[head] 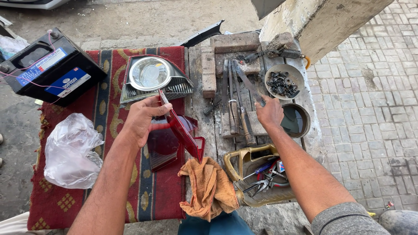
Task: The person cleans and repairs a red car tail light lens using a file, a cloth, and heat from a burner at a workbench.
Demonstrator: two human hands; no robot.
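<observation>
My left hand (141,119) grips a red tail-light lens (185,132), holding it tilted on edge above the patterned red rug (109,117). A silver tail-light housing with a round reflector (152,78) lies just beyond it on the rug. My right hand (270,113) reaches over the worn wooden board (198,104) and closes on a long metal file (246,80) that lies among several wood-handled tools (235,113).
A black car battery (50,67) with thin wires sits far left. A crumpled plastic bag (69,150) lies on the rug. An orange rag (209,187) and a cut-open yellow jug of tools (257,174) sit near me. A bowl of bolts (284,82), a dark round dish (296,119) and bricks (235,43) stand beyond.
</observation>
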